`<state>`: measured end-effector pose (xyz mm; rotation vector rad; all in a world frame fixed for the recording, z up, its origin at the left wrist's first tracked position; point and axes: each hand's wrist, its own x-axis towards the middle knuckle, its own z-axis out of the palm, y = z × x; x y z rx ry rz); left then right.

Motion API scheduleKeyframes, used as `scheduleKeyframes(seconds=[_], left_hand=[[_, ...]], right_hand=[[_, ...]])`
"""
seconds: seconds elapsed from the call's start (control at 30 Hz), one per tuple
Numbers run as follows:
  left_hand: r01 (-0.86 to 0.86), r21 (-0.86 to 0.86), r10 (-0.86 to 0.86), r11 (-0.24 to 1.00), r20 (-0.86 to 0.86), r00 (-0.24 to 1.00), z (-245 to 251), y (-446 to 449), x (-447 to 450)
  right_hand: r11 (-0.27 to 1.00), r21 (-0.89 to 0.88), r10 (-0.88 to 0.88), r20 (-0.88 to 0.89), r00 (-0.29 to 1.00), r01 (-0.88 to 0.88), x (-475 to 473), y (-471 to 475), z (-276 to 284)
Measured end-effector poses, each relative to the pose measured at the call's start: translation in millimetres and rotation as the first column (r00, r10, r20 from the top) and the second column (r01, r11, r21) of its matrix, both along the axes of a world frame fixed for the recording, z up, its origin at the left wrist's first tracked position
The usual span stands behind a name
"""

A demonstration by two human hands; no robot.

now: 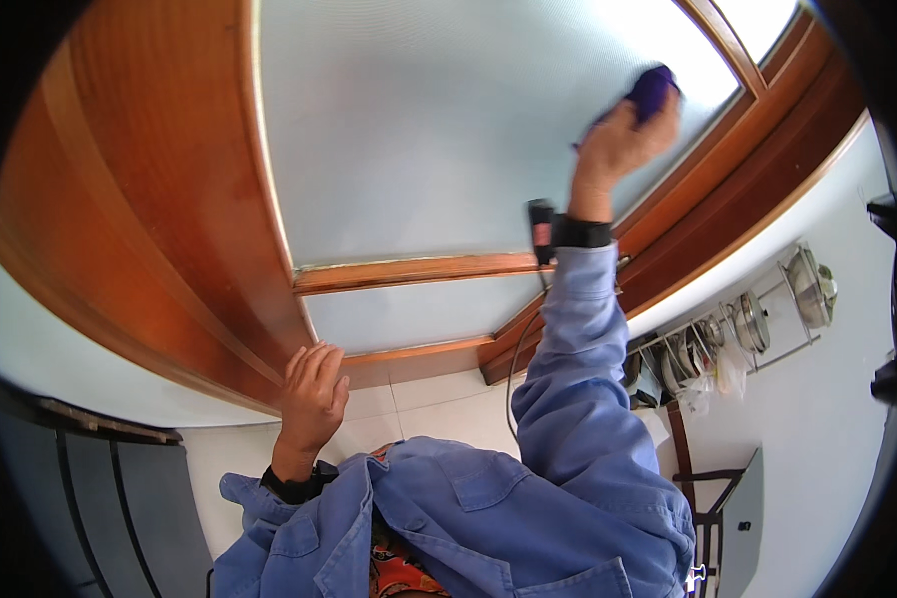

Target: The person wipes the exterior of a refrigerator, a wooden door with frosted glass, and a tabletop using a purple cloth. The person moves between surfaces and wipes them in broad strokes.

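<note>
A wood-framed door with a frosted glass pane [418, 149] stands in front of me. My right hand [624, 149] is raised to the upper right of the pane and grips a dark purple cloth [652, 91] against the glass. Some blur shows on this hand and cloth. Lower down on the left, my left hand [315, 392] holds nothing. Its fingers lie close together near the brown wooden stile [217, 187], at the lower corner of the door; whether they touch the wood I cannot tell. Both wrists wear black straps.
A wall rack [785, 351] with pot lids, pans and plastic bags hangs at the right. Below it are a dark chair [706, 516] and a grey panel [744, 516]. A dark grey cabinet [93, 508] stands at lower left. A black cable [512, 381] hangs from the right wrist device.
</note>
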<state>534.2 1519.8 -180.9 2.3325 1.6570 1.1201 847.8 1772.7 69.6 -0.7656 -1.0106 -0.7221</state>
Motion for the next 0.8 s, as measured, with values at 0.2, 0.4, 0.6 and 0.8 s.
scheduleKeyframes(seconds=[0.2, 0.4, 0.6, 0.8], left_hand=[[0.130, 0.060, -0.127, 0.990, -0.056, 0.990, 8, 30, 37], [0.128, 0.045, -0.126, 0.991, -0.044, 0.991, 6, 33, 47], [0.055, 0.030, -0.053, 0.998, -0.062, 0.997, 0, 29, 46], [0.090, 0.005, -0.090, 0.996, -0.074, 0.993, 1, 32, 64]], right_hand=[[0.999, 0.017, 0.011, 0.778, 0.628, -0.038, -59, -18, -27], [0.913, 0.136, -0.409, 0.322, 0.854, 0.385, 99, 34, 11], [0.942, -0.159, -0.293, 0.033, 0.955, 0.295, 136, 34, -121], [0.880, -0.469, -0.125, -0.384, 0.915, -0.077, 89, -1, -233]])
